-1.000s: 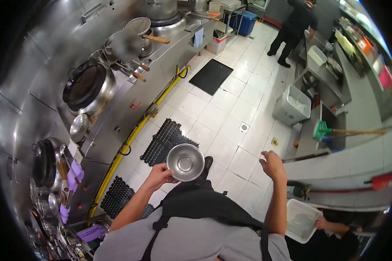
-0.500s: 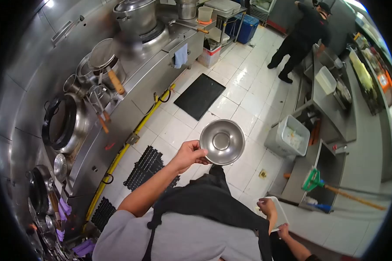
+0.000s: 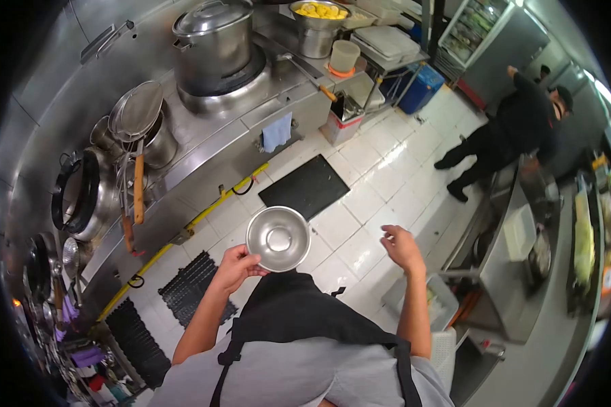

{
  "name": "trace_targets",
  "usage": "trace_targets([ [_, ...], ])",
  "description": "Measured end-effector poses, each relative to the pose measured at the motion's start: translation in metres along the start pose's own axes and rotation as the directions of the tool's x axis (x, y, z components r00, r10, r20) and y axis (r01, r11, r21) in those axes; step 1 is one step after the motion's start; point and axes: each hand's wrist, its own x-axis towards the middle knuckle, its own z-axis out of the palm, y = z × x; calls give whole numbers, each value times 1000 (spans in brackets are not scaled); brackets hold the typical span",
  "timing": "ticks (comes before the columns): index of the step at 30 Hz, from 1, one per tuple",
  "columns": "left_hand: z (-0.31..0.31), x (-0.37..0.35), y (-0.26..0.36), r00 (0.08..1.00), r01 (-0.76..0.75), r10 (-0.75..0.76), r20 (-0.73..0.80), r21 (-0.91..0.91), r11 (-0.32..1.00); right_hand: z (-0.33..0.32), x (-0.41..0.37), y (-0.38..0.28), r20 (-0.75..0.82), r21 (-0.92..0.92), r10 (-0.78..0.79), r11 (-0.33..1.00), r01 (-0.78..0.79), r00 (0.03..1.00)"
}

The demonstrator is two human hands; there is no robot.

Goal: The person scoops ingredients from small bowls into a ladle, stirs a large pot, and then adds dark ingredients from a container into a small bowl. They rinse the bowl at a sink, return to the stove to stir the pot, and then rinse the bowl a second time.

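Note:
My left hand (image 3: 237, 269) grips a shiny steel mixing bowl (image 3: 278, 239) by its near left rim, thumb on the inside. The bowl's inside faces up and holds nothing. To the right, my right hand (image 3: 402, 248) is raised above the floor, its fingers loosely bent and apart, with nothing in them. Below the right forearm, part of a white perforated container (image 3: 444, 359) shows; most of it is hidden by my arm and the frame's lower part.
On the left runs a steel stove counter (image 3: 204, 149) with a big lidded pot (image 3: 214, 41) and strainers (image 3: 137, 112). A grey bin (image 3: 441, 305) stands right. A person in black (image 3: 516, 129) works at the far right counter. Black mats (image 3: 305, 186) lie on the tiles.
My right hand has left the white container and come up and forward. The bowl in my left hand has shifted left in view. The view has turned toward the far counter.

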Motion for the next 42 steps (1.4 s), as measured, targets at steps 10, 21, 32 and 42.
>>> trace_targets([
  [10, 36, 233, 87, 996, -43, 38, -74, -56, 998, 17, 215, 48, 334, -75, 27, 997, -2, 942],
  [21, 105, 391, 201, 974, -181, 167, -155, -81, 980, -139, 512, 47, 80, 33, -139, 990, 137, 987],
  [32, 175, 498, 244, 811, -221, 63, -582, -204, 954, -90, 922, 43, 366, 25, -493, 853, 521, 789],
  [42, 210, 546, 249, 741, -223, -66, -668, -338, 914, -8, 971, 65, 640, -154, -469, 697, 700, 608],
])
